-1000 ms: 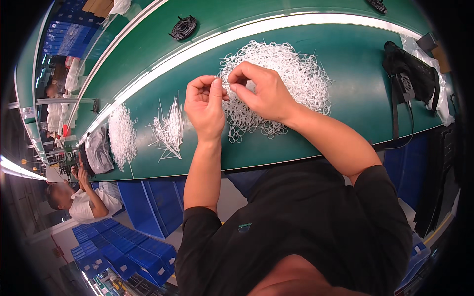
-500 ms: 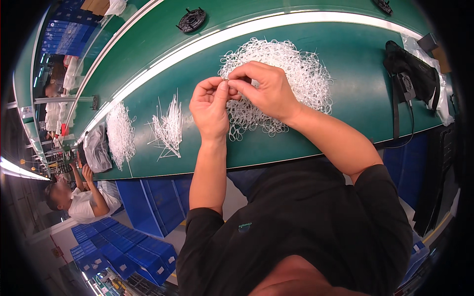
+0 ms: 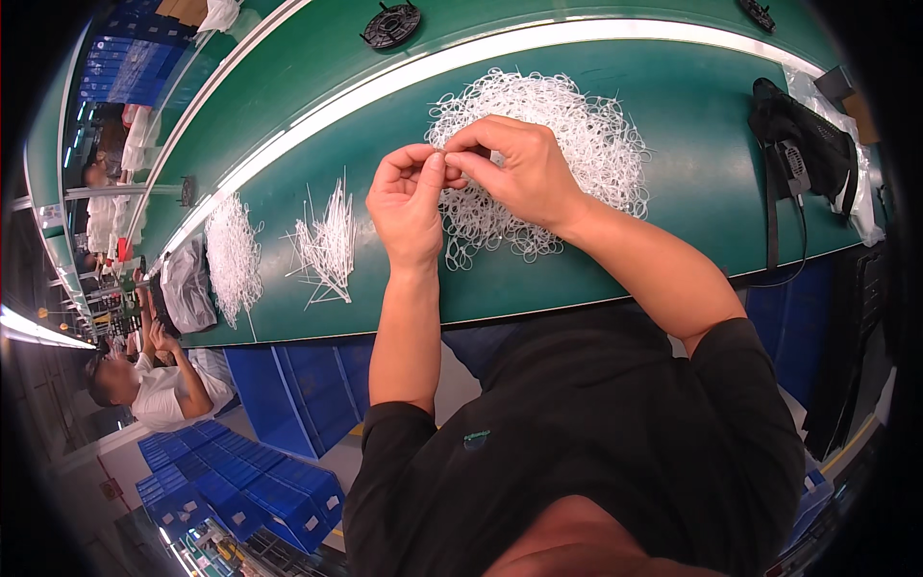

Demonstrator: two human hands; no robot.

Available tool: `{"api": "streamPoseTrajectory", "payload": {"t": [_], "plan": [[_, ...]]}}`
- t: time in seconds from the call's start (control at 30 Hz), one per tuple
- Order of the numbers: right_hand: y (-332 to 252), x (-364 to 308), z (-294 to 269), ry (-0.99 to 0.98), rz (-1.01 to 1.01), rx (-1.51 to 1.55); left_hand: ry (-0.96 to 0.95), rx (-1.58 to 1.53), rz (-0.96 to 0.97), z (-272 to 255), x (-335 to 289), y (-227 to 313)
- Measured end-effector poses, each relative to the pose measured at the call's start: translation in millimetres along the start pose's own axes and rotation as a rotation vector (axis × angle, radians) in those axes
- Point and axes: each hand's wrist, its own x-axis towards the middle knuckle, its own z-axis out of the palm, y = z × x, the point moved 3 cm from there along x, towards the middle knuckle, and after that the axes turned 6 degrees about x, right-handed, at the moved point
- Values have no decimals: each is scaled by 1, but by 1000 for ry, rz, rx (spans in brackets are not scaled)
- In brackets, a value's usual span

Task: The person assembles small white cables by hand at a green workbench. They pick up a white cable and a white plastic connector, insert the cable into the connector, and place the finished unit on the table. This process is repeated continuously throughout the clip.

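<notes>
My left hand [image 3: 408,212] and my right hand [image 3: 524,178] meet fingertip to fingertip over the green table [image 3: 404,303]. Thumb and forefinger are pinched on each side, and whatever sits between them is too small to make out. Just beneath and behind my hands spreads a large heap of white looped plastic ties [image 3: 591,135], partly covered by my right hand. To the left of my left wrist lies a smaller bunch of straight white ties [image 3: 332,240]. Farther left is another dense white pile [image 3: 231,260] of similar thin pieces.
Beyond a pale rail, round black parts [image 3: 391,26] [image 3: 758,13] lie on a green strip. A black bag [image 3: 784,125] with a strap and cable rests at the right. Grey plastic [image 3: 186,288] and a seated co-worker [image 3: 173,394] are at the left. Blue bins [image 3: 288,394] stand below the table edge.
The round black parts beyond the rail have shifted to the right. The co-worker's hands have moved slightly. My own hands stay pinched together in nearly the same place.
</notes>
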Motion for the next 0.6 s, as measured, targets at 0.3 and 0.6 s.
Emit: {"api": "streamPoseTrajectory", "payload": {"t": [0.3, 0.6], "plan": [[5, 1, 1, 57, -1, -8, -91, 174, -34, 3, -3, 1], [13, 8, -8, 1, -114, -428, 149, 987, 82, -94, 34, 32]]}}
